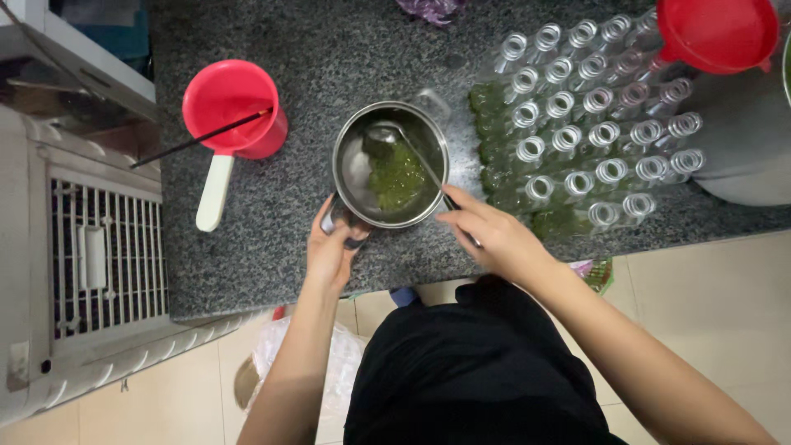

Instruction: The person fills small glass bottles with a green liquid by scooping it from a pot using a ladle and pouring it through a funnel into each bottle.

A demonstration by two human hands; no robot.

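- Table [272, 247]: dark speckled granite slab, seen from straight above; its near edge ran across the lower part of the view, with pale floor tiles [709, 280] below it.
- Steel pot [390, 165] stood on the table near that edge, roughly central. Inside: a shallow layer of green liquid with chopped green matter, lying toward the pot's right half.
- Left hand [331, 247] gripped the pot's lower-left outer wall, fingers [323, 221] curled closed round what looked like a short handle; the exact part was hidden by the hand.
- Right hand [488, 233] was just right of the pot's rim, fingers pinched shut on the dark handle of a metal ladle [412, 152]. The ladle's bowl rested inside the pot at the upper left, shaft slanting down to the hand.
- Right of the pot: a close block of clear glass bottles [589, 124], open-necked and lying in slanted rows. Those nearest the pot showed green contents; the farther ones looked clear.
- A red funnel [715, 33] sat over the far right corner of the bottle block.
- Left of the pot, well apart: a red scoop cup [233, 107] with a white handle, and a thin dark stick [198, 138] lying across its mouth.
- Far left, beside the table: a white grilled appliance [99, 247].
- On the floor under the table edge: a clear plastic bag [338, 354].
- The person wore a black garment [478, 371].
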